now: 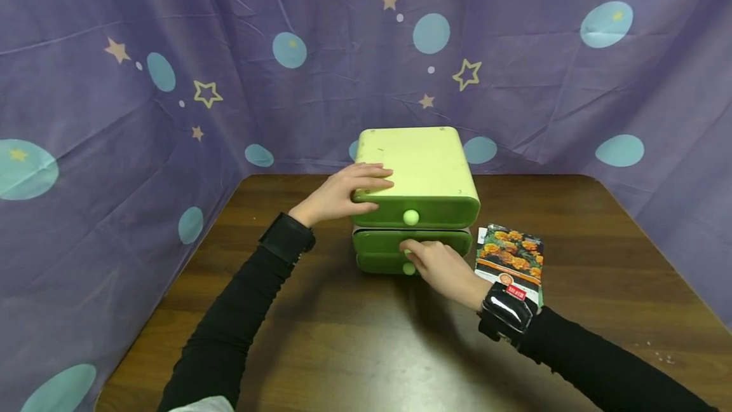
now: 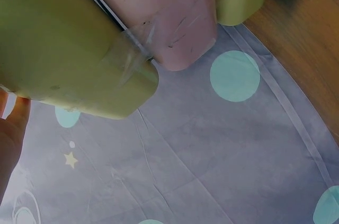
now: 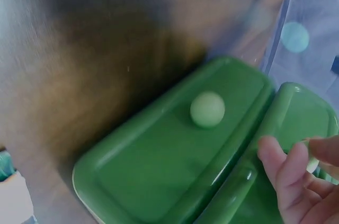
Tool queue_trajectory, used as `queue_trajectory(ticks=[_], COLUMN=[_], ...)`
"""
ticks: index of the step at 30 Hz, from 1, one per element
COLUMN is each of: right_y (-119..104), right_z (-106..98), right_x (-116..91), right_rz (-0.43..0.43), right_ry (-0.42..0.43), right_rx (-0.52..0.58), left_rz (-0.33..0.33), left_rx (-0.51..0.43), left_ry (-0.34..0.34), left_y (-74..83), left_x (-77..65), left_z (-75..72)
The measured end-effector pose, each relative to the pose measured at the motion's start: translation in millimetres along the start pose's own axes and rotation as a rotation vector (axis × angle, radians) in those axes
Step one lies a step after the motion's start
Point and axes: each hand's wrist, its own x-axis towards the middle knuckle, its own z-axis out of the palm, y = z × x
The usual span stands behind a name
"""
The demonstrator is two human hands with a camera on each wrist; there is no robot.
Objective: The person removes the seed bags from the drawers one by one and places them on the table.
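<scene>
The green drawer cabinet (image 1: 414, 161) stood upright toward the far middle of the surface (image 1: 337, 348), its drawer fronts facing the near side. The left hand (image 1: 356, 188) rested on the cabinet's top left edge, its fingers extended over the lid rather than clenched. The right hand (image 1: 443, 266) pinched the knob (image 1: 407, 252) of the middle drawer (image 1: 372, 241); the bottom knob (image 1: 408, 268) showed just below. Right of the cabinet, packets with orange flowers (image 1: 511, 253) lay flat, partly hidden behind the right wrist.
</scene>
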Motion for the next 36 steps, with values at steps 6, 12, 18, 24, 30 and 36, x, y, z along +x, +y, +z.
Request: queue_trajectory(ticks=[6,12,18,24,30,36], right_y=[5.6,5.9,5.5,10.3,20.1,26.0], right_z=[4.3,6.2,8.8,20.8,35.6,42.8], right_x=[9.2,4.2,-1.1,-2.5,-2.4,-0.7], right_rz=[0.034,-0.013,-0.061,-0.058,-0.060,-0.059], right_ry=[-0.001,0.017,-0.078,-0.212,-0.206,-0.162], right_rx=[-0.030,-0.120,-0.153,-0.139,-0.176,-0.181], left_rz=[0.000,0.006,0.003,-0.008,-0.018,-0.022], left_rx=[0.010,0.003,0.000,-0.014,-0.027,-0.016], left_ry=[0.002,0.012,0.012,0.013,0.010,0.006], left_y=[1.1,0.1,-0.9,-1.9,0.5,0.2], left_x=[-0.1,-0.9,-1.0,-1.3,-1.2,0.0], left_z=[-0.5,1.6,1.5,1.8,1.8,0.2])
